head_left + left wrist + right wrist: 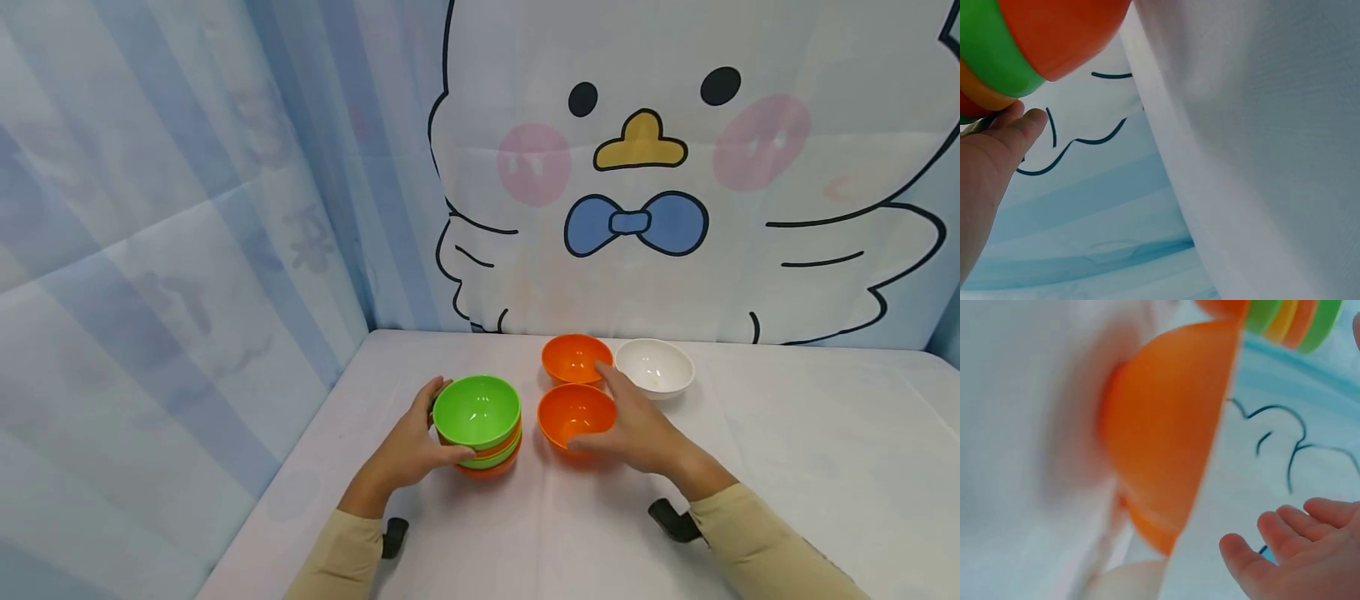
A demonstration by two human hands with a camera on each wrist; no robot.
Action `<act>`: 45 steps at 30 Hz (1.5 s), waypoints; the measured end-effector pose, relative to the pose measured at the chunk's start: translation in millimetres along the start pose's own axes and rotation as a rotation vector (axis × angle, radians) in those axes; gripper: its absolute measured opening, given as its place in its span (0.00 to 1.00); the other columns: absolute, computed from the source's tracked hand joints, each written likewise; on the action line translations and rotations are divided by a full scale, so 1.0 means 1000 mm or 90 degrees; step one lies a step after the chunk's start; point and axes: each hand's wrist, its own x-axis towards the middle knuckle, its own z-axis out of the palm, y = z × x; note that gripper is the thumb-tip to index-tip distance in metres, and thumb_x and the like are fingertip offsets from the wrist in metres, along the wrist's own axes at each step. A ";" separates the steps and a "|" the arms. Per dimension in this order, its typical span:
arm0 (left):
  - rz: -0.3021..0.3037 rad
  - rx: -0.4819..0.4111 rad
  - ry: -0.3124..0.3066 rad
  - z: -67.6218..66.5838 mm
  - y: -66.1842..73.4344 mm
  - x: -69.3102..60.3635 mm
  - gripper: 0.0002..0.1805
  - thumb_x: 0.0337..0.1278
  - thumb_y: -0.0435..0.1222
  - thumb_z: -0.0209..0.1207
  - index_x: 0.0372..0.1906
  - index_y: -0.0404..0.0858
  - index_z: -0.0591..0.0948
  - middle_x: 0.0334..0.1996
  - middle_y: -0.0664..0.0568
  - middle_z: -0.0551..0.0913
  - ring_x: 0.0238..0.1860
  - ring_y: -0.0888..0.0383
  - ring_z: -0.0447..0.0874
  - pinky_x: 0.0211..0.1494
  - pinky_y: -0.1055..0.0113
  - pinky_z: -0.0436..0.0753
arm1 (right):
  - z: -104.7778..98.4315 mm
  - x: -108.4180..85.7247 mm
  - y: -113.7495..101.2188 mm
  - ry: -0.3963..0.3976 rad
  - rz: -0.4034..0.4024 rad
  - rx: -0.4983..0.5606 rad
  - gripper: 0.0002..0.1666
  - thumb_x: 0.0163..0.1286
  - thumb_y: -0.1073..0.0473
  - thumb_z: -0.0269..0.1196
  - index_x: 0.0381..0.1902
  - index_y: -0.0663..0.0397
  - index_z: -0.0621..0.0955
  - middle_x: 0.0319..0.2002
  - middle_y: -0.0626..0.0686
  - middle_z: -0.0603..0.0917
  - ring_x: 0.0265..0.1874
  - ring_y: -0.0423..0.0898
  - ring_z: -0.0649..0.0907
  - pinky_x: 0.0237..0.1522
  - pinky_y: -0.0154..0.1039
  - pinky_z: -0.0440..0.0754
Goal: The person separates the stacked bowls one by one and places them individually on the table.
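Work in hand: nesting bowls into a stack; step judged to be the reach for another bowl, with the stack held ready. Left hand (408, 450) grasps the stack of bowls (491, 460), thumb across the front, fingers round the far side; layers alternate green and orange, with a green bowl (477, 408) uppermost, its mouth upward. Whether the stack's base rests on the table (817, 475) or is slightly clear of it, cannot tell. Right hand (637, 429) is unclenched and grasps nothing: thumb and fingers are spread above the near orange bowl (572, 410), and the right wrist view shows the fingers extended, apart from its rim. That bowl sits upright on the table, just right of the stack. The far orange bowl (572, 354) stands right behind it; the white bowl (654, 367) is just beside the far one, on its right. Next move, as judged: lower the right hand, close thumb and fingers on the near bowl's rim without catching the far bowl, then lift it level toward the steadied stack.
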 end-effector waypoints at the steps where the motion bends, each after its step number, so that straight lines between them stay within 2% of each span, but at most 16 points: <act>1: 0.000 0.001 -0.002 0.000 0.000 0.000 0.62 0.46 0.41 0.77 0.78 0.29 0.48 0.77 0.41 0.56 0.74 0.42 0.57 0.74 0.45 0.59 | 0.001 0.001 -0.005 -0.001 -0.003 0.000 0.63 0.54 0.46 0.76 0.76 0.65 0.55 0.72 0.66 0.61 0.68 0.66 0.65 0.64 0.67 0.67; 6: -0.008 0.008 -0.001 -0.001 -0.003 -0.001 0.64 0.44 0.42 0.77 0.78 0.30 0.47 0.77 0.41 0.55 0.75 0.41 0.56 0.73 0.43 0.59 | 0.015 0.010 -0.026 -0.015 -0.030 -0.001 0.63 0.52 0.42 0.76 0.76 0.62 0.58 0.73 0.62 0.62 0.70 0.63 0.63 0.66 0.67 0.64; 11: -0.018 0.003 -0.008 0.004 -0.009 -0.003 0.64 0.41 0.42 0.78 0.78 0.31 0.49 0.74 0.40 0.61 0.73 0.41 0.60 0.72 0.40 0.59 | 0.032 0.018 -0.040 -0.056 -0.041 0.028 0.67 0.50 0.39 0.77 0.77 0.61 0.57 0.74 0.60 0.62 0.72 0.60 0.63 0.68 0.63 0.62; 16: -0.016 0.007 -0.007 0.005 -0.011 -0.004 0.63 0.43 0.43 0.77 0.78 0.31 0.48 0.71 0.40 0.65 0.71 0.42 0.63 0.71 0.39 0.62 | 0.049 0.027 -0.054 -0.084 -0.040 0.046 0.67 0.49 0.38 0.78 0.78 0.58 0.57 0.74 0.59 0.63 0.71 0.57 0.66 0.66 0.61 0.67; 21: -0.011 0.019 -0.009 0.004 -0.009 0.000 0.63 0.44 0.46 0.76 0.78 0.31 0.48 0.71 0.42 0.65 0.71 0.44 0.64 0.70 0.41 0.65 | 0.062 0.037 -0.064 -0.094 -0.031 0.075 0.68 0.47 0.39 0.79 0.77 0.59 0.58 0.69 0.55 0.69 0.62 0.52 0.74 0.60 0.53 0.77; 24: -0.010 0.026 -0.013 0.004 -0.010 0.002 0.63 0.45 0.48 0.75 0.78 0.31 0.48 0.71 0.42 0.65 0.70 0.45 0.64 0.70 0.42 0.65 | 0.067 0.039 -0.066 -0.097 -0.025 0.088 0.67 0.47 0.40 0.79 0.77 0.60 0.58 0.67 0.55 0.70 0.59 0.51 0.75 0.56 0.49 0.79; 30: -0.015 0.034 -0.011 0.004 -0.007 0.001 0.62 0.45 0.48 0.75 0.78 0.32 0.49 0.70 0.43 0.66 0.70 0.46 0.65 0.70 0.43 0.65 | 0.072 0.041 -0.066 -0.087 -0.018 0.096 0.66 0.47 0.39 0.78 0.76 0.58 0.60 0.65 0.52 0.71 0.57 0.49 0.75 0.54 0.47 0.80; 38: 0.005 0.017 -0.012 0.003 -0.007 0.002 0.59 0.45 0.45 0.75 0.78 0.32 0.52 0.69 0.44 0.68 0.69 0.46 0.66 0.69 0.43 0.66 | 0.076 0.041 -0.064 -0.047 -0.014 0.090 0.65 0.45 0.37 0.78 0.75 0.57 0.63 0.64 0.52 0.73 0.56 0.50 0.76 0.53 0.49 0.81; 45: 0.020 -0.002 -0.011 0.003 -0.008 0.002 0.57 0.44 0.43 0.76 0.77 0.35 0.55 0.68 0.47 0.67 0.69 0.47 0.66 0.70 0.42 0.65 | 0.071 0.040 -0.065 -0.021 -0.026 0.123 0.64 0.46 0.41 0.79 0.75 0.58 0.63 0.65 0.53 0.73 0.56 0.52 0.77 0.52 0.49 0.82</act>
